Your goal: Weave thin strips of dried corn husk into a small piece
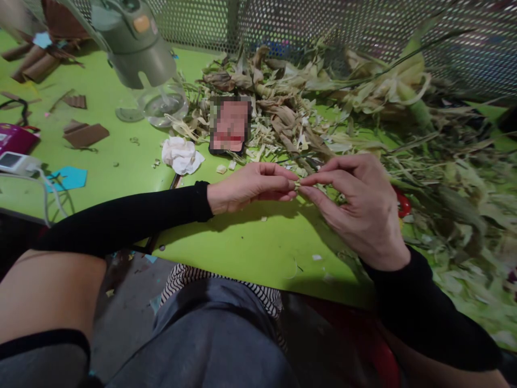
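Over the green table [226, 237], my left hand [254, 186] and my right hand [355, 202] meet at the fingertips. Between them is a small pale piece of corn husk [298, 184], mostly covered by the fingers. My left thumb and fingers pinch one end of it. The thumb and forefinger of my right hand close on the other end, its remaining fingers curled. Just behind my hands spreads a heap of dried corn husks [283, 116], with many shredded strips. Something red [403, 203], possibly a scissors handle, shows beside my right hand, partly hidden by husks.
A phone [230, 126] leans on the husks beside a crumpled tissue [181, 155]. Farther left stand a large bottle [137, 48] and a clear cup [163, 105]. A white plug with a cable [20, 163] lies at the left edge. A perforated metal screen [291, 24] borders the back.
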Demonstrator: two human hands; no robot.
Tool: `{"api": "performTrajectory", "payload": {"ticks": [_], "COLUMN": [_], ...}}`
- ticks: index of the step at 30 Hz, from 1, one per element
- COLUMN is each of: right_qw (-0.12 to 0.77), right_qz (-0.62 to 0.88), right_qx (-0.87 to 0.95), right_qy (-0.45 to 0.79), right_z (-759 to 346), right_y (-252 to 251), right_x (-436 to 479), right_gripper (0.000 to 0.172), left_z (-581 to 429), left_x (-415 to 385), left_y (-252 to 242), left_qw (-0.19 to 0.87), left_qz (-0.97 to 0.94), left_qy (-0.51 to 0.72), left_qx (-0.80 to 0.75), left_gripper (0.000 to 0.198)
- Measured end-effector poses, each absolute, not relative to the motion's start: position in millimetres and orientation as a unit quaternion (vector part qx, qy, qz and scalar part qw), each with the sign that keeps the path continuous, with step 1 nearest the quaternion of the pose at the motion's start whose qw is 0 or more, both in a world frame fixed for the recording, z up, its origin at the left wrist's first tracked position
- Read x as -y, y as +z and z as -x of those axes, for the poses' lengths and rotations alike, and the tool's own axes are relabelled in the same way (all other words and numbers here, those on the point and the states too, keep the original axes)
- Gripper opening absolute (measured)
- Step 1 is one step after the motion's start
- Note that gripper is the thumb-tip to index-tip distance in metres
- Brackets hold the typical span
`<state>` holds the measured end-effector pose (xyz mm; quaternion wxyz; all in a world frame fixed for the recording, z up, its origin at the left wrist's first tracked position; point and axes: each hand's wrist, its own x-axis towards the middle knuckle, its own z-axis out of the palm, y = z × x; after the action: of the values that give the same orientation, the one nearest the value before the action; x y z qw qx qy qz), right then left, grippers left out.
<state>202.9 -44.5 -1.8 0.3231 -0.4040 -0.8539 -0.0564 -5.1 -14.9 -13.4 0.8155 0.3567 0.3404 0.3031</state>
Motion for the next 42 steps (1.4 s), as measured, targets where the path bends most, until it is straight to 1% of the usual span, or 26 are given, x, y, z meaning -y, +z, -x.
{"api": "performTrajectory", "payload": {"ticks": [7, 11, 16, 21, 24, 27, 30, 35, 37, 42], "right_qw": [0.247, 0.254, 0.218, 0.190, 0.205, 0.218, 0.255, 0.320, 0.334, 0.349], "right_qz": [0.432, 0.419, 0.391, 0.385, 0.374, 0.352, 0.380, 0.442, 0.442, 0.458], "right_qx": [0.867, 0.871, 0.893, 0.902, 0.903, 0.906, 0.885, 0.836, 0.830, 0.813], "right_qy": [-0.040, -0.027, 0.043, 0.046, 0.057, 0.088, 0.086, 0.060, 0.061, 0.087], "right_z": [-200, -201, -207, -209, -209, -208, -207, -202, -201, -201], "right_y": [6, 8, 12, 15, 11, 7, 6, 4, 2, 0], "right_x": [52, 52, 47, 47, 45, 43, 43, 47, 47, 44], "right_gripper": [0.011, 0.009, 0.013, 0.015, 0.015, 0.012, 0.009, 0.009, 0.008, 0.008], "left_z": [6, 7, 9, 9, 9, 9, 9, 6, 5, 6], "left_x": [14, 14, 12, 11, 12, 14, 14, 12, 11, 10], "left_y": [-15, -17, -22, -25, -26, -27, -25, -21, -20, -16], "left_qw": [0.813, 0.809, 0.811, 0.794, 0.791, 0.807, 0.822, 0.813, 0.806, 0.798], "left_qz": [-0.373, -0.382, -0.411, -0.471, -0.483, -0.462, -0.429, -0.389, -0.376, -0.361], "left_qy": [0.314, 0.313, 0.282, 0.264, 0.259, 0.244, 0.248, 0.303, 0.322, 0.342], "left_qx": [-0.320, -0.320, -0.308, -0.278, -0.272, -0.275, -0.281, -0.312, -0.323, -0.341], "left_gripper": [0.009, 0.005, 0.010, 0.023, 0.027, 0.027, 0.021, 0.011, 0.006, 0.004]}}
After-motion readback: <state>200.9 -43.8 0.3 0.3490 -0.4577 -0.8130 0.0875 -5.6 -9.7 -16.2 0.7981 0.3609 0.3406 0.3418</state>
